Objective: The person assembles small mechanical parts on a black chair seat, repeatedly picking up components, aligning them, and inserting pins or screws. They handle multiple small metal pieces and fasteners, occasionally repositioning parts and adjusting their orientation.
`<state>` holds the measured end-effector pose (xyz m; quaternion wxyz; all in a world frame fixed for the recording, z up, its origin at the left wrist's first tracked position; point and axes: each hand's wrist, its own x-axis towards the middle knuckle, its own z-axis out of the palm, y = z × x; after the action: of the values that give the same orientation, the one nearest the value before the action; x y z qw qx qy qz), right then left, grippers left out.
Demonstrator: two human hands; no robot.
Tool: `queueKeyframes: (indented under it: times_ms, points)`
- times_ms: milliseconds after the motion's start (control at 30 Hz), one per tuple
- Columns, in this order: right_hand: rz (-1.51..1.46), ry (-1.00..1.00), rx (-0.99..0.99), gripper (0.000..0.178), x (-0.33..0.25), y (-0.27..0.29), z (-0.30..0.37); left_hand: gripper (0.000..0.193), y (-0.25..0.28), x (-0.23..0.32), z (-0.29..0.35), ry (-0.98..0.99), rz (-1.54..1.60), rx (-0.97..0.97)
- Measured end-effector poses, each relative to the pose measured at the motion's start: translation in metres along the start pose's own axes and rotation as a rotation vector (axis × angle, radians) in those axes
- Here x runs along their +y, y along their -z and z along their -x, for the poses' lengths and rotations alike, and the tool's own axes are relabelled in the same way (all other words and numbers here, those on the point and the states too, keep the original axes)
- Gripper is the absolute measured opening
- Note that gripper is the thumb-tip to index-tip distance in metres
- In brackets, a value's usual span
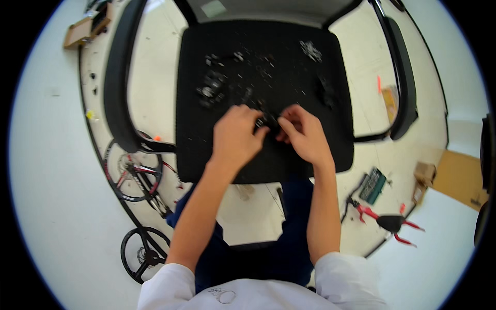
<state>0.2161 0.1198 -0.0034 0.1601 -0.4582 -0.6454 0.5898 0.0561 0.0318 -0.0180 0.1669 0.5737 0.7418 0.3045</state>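
Over the black seat of an office chair (217,150), both of my hands meet at a small dark part (267,122), too blurred to name. My left hand (236,135) grips its left side between thumb and fingers. At its right side, my right hand (305,133) is closed in a pinch, fingertips touching or very near the part; what lies between them is hidden. Farther left on the seat sits a clump of black and silver parts (212,89). Behind it lies another dark piece with shiny ends (225,58).
A tangled silver chain-like heap (311,51) and a black elongated part (325,92) lie at the seat's right. Armrests (121,77) rise on both sides. Bicycle wheels (133,170) stand at left; a green tool case (373,186) and cardboard (460,180) are at right.
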Motion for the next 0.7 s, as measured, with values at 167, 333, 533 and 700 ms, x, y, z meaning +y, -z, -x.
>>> queueKeyframes:
  times_ms: [167, 333, 533, 700]
  points:
    - [-0.112, -0.016, 0.039, 0.008, 0.000, -0.001, 0.002, 0.025, 0.009, 0.003, -0.001, -0.003, 0.019, -0.006]
    - [0.181, 0.175, 0.118, 0.045, -0.001, -0.014, 0.001, 0.032, 0.012, -0.021, 0.001, 0.182, 0.132, 0.109]
    - [0.599, 0.331, 0.042, 0.034, -0.001, -0.042, 0.003, 0.038, 0.019, -0.020, 0.000, 0.200, 0.183, 0.092]
    - [0.576, 0.360, 0.077, 0.014, 0.001, -0.038, -0.013, 0.037, 0.018, -0.014, -0.001, 0.201, 0.219, 0.091]
